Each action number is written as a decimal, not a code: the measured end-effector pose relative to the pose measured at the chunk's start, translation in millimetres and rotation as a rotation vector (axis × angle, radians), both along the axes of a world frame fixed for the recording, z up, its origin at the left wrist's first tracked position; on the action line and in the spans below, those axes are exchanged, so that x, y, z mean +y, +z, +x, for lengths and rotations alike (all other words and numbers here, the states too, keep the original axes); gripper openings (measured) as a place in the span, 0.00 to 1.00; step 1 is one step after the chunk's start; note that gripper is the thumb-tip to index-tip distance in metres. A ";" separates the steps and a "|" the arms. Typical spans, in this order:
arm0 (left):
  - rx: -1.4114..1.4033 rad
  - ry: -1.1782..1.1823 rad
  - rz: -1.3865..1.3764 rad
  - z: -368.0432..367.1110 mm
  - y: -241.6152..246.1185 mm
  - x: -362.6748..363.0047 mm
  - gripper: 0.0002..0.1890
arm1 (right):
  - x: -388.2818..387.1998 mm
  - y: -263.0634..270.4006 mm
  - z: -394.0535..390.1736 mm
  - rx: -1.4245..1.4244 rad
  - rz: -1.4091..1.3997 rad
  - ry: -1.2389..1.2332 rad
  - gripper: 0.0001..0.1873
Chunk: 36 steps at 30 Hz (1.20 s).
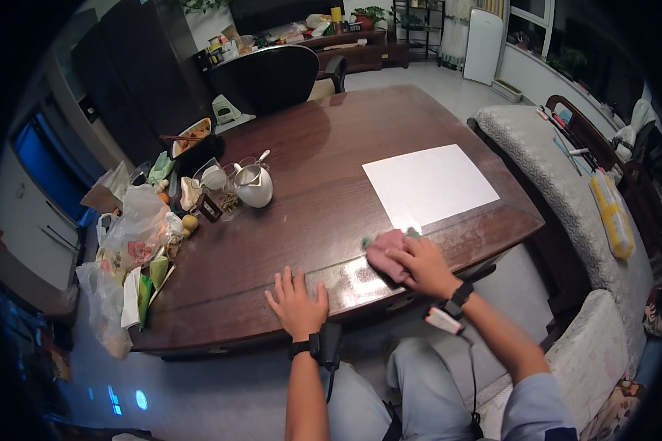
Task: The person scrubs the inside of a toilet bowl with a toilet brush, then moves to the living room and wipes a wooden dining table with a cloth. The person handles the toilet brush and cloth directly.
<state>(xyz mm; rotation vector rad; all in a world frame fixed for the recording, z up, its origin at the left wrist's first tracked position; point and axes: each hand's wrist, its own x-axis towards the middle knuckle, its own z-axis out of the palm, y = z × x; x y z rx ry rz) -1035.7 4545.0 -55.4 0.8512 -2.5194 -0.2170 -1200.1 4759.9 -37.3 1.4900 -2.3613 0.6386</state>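
My right hand (423, 266) grips a pink cloth (387, 255) pressed on the wooden table (309, 231) near its front edge. A bit of green shows at the cloth's far side. The tabletop around the cloth is shiny, perhaps wet. Just beyond the cloth lies a white sheet (433, 184), flat near the table's right end. My left hand (298, 303) rests palm down on the table near the front edge, fingers spread, holding nothing. Both wrists wear black straps with small devices.
At the left end stand a white ceramic pitcher (255, 187), glass vessels, a food container (192, 138) with chopsticks, fruit and plastic bags (140, 220). A black-backed chair (265, 77) is at the far side; a cushioned bench (535, 149) runs along the right.
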 end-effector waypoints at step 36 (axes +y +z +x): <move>0.056 0.000 -0.029 0.3 -3.0 1.1 0.20 | 2.8 -5.5 -19.9 0.024 -0.139 -0.601 0.22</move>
